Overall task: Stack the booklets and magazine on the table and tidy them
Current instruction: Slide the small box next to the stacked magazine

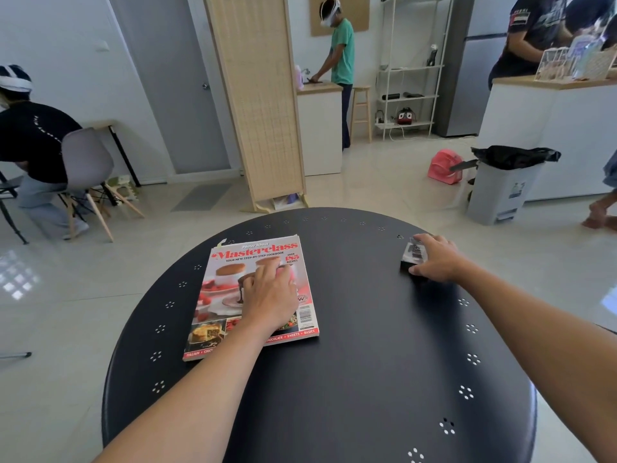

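Two arms reach out over the dark round surface (pixel 367 345). Left hand (pixel 270 297) lies flat, fingers spread, pressing the magazine (pixel 233 295) at the surface's left side. Right hand (pixel 437 257) curls over a small dark booklet (pixel 412 255) near the far right rim, fingers gripping its edges.

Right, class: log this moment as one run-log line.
left hand: flat on magazine | right hand: gripping small dark booklet near table far edge | stack: not yet formed

Small booklet (pixel 413 255) mostly under right hand (pixel 437 259)
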Motion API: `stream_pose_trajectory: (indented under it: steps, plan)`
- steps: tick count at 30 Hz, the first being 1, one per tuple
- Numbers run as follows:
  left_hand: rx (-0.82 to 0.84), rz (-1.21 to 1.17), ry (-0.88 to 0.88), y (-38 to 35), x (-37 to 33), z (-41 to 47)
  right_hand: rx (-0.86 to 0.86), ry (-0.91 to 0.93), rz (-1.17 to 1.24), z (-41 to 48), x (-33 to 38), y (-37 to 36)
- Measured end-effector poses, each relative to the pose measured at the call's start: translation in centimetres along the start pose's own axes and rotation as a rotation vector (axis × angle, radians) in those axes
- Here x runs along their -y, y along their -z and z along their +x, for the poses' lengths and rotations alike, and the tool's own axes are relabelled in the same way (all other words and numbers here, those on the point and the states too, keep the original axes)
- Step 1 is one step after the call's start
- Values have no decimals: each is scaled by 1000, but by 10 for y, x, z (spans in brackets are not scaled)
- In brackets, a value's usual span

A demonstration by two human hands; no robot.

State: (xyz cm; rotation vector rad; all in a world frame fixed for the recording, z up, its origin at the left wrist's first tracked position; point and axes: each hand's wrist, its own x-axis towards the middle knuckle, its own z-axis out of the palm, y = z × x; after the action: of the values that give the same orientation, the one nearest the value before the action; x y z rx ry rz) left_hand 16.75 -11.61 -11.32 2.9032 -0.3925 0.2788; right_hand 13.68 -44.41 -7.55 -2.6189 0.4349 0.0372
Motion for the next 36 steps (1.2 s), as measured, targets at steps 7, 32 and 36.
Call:
stream_pose_trajectory:
  steps: [7, 32, 36]
  plan:
    - [-14, -14, 1, -2, 1, 0, 16, 160, 16, -6, 25, -1]
    - [-15, -47, 6, 0, -1, -3, 182, 490, -28, -18, 106, -54]
    - [-11, -29, 9, -1, 0, -2, 192, 493, -41, -17, 105, -56]
